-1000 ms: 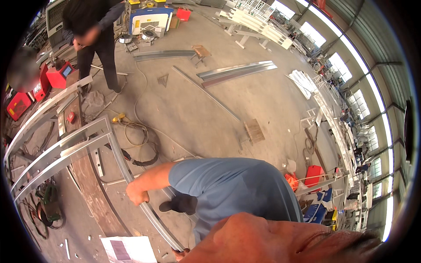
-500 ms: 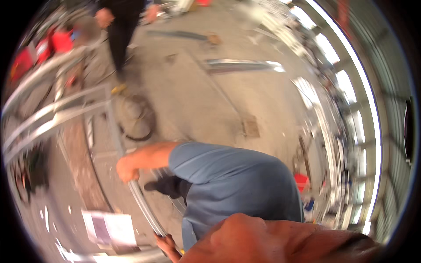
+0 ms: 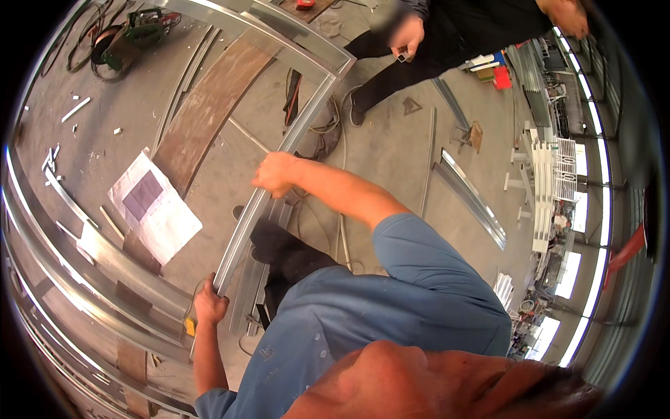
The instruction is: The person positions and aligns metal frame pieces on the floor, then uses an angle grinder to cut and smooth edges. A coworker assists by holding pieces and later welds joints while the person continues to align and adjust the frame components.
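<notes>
Both hands clench the metal frame rail (image 3: 262, 188): left hand (image 3: 209, 300) at its near end, right hand (image 3: 276, 173) farther up; the rail runs away toward the frame corner (image 3: 342, 66).

Short-sleeved blue shirt (image 3: 391, 314), dark trousers (image 3: 289, 258), bare forearms.

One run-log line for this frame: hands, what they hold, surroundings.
left hand: grips metal rail low end | right hand: grips rail higher | nearby: paper sheet, second person standing

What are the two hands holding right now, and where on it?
Both grip one long metal rail of a frame: the left hand at its near end, the right hand around its middle.
</notes>
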Available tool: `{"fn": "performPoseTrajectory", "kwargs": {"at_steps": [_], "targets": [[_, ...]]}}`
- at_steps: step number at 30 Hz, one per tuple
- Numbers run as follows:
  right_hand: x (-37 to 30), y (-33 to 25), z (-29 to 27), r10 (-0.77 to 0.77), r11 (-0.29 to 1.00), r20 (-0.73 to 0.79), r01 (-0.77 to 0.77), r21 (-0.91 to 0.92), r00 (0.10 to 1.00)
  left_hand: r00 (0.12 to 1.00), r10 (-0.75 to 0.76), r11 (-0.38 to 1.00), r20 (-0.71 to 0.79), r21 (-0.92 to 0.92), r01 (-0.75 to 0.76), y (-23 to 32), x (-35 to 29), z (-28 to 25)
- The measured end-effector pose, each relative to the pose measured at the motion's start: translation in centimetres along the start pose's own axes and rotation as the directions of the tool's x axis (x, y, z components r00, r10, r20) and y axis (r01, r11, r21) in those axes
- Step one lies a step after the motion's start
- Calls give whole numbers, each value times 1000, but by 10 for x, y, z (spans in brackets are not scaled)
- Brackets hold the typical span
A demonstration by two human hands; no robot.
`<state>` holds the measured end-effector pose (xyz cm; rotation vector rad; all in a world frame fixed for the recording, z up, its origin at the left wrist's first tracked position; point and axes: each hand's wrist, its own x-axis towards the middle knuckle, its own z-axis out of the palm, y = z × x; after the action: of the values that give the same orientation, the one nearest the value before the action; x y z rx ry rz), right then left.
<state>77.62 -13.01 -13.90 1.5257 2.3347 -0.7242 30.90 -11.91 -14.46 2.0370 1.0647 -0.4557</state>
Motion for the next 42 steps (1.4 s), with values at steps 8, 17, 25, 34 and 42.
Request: {"fn": "performPoseTrajectory", "kwargs": {"at_steps": [8,17,25,34,42], "targets": [[1,7,4,-17,999,41,18,-28,999,998,-26,999,52,-18,26,10,1,-7],[-4,-7,-17,-9,998,15,10,-62,1000,993,-82,996,83,-22,85,11,-8,-20],[2,2,-5,-16,999,-15,15,-45,1000,995,-89,995,39,-52,90,8,-3,-5],[-4,-1,1,9,1000,-16,-9,-23,1000,998,-51,997,34,-58,52,12,0,-13],[31,-63,-105,-795,535,-56,653,-536,604,1000,-18,999,19,-42,19,9,4,-4]]}}
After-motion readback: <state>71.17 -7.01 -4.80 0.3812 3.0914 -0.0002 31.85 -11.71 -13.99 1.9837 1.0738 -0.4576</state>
